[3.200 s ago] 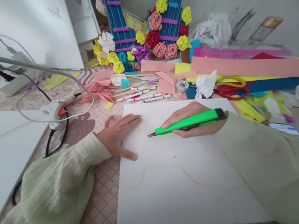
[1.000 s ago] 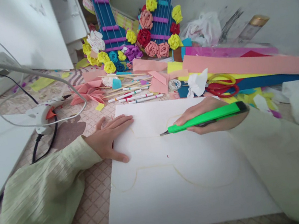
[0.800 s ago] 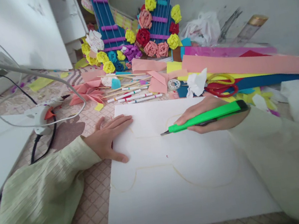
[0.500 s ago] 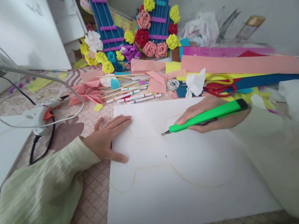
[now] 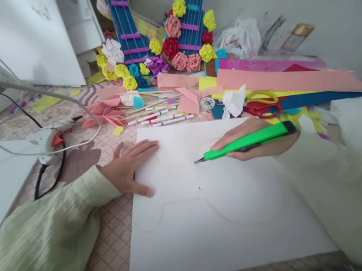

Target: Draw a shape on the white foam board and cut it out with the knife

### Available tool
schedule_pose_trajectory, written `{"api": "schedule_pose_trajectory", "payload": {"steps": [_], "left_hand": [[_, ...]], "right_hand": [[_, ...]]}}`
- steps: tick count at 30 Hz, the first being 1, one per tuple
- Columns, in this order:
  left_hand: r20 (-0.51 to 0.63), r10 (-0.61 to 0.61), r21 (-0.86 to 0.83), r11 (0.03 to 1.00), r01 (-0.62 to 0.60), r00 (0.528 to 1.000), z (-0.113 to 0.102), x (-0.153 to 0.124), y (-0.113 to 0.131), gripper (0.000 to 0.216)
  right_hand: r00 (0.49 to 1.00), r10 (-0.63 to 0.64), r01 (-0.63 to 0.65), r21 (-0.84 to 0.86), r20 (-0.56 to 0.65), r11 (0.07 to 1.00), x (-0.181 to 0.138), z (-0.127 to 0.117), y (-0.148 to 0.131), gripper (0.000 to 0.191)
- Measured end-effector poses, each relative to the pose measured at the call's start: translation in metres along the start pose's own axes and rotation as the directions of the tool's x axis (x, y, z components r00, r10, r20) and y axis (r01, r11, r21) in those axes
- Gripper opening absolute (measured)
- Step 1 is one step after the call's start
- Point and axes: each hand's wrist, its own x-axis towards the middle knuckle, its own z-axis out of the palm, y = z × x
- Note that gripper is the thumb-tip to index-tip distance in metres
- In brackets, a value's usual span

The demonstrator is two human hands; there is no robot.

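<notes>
A large white sheet [image 5: 200, 248] lies flat in front of me, with a faint yellowish curved outline drawn on it. My left hand [image 5: 131, 167] rests on its left edge, fingers spread and thumb apart. In my right hand [image 5: 248, 142] is a green utility knife [image 5: 247, 140], gripped along its body. Its blade tip touches or hovers just over the sheet, near the upper drawn line; which of the two I cannot tell. A small red mark shows on the sheet below the tip.
Beyond the sheet lie white marker pens [image 5: 167, 118], thin sticks, a roll of tape [image 5: 207, 103], scissors [image 5: 262, 105] and coloured paper strips [image 5: 282, 79]. Paper-flower-covered blue guitar shapes [image 5: 130, 28] lean at the back. On the left are a glue gun [image 5: 45, 142] and its cord.
The view has shifted very slightly. Both hands and the knife hold almost the same places on the sheet.
</notes>
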Motion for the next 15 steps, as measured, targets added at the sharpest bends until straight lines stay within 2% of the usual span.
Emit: {"api": "schedule_pose_trajectory", "payload": {"steps": [4,7,9,11,15], "left_hand": [[0.013,-0.018,0.014,1.000,0.018,1.000,-0.002,0.000,0.003,0.107],[0.013,-0.017,0.007,1.000,0.017,1.000,-0.003,0.000,0.004,0.106],[0.005,-0.018,-0.005,1.000,0.018,1.000,-0.003,0.000,0.004,0.105],[-0.001,-0.020,-0.010,1.000,0.020,1.000,-0.003,0.000,0.005,0.104],[-0.007,-0.012,-0.017,1.000,0.012,1.000,-0.003,0.000,0.006,0.104]], "right_hand": [[0.985,0.056,-0.068,-0.069,-0.165,0.995,-0.017,-0.011,0.000,0.030],[0.931,0.111,-0.155,-0.103,-0.348,0.982,-0.030,-0.014,-0.011,0.025],[0.894,0.109,-0.159,-0.080,-0.436,0.984,-0.033,-0.006,-0.024,0.022],[0.880,0.090,-0.118,-0.029,-0.467,0.993,-0.029,0.009,-0.039,0.021],[0.915,0.045,-0.013,0.083,-0.401,0.996,-0.010,0.047,-0.065,0.023]]}}
